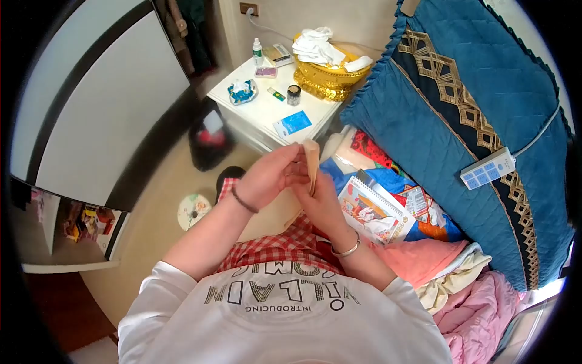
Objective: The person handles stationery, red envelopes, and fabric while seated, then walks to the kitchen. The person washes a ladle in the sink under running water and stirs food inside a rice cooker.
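Observation:
A thin beige piece [311, 159], folded and perhaps cloth, stands between my two hands above my lap. My left hand [274, 175], with a dark band at the wrist, has its fingers bent against the piece's left side. From below, my right hand [322, 203] pinches its lower end; a silver bangle circles that wrist. What kind of thing it is does not show clearly, and part of it lies hidden behind the fingers.
Ahead stands a white bedside cabinet [242, 113] with a gold basin [330, 85] of white cloths, a blue packet [294, 124], a small jar [293, 94] and tissues [242, 91]. At right are a spiral calendar [379, 209], a blue quilted cover [448, 121] and a power strip [488, 168].

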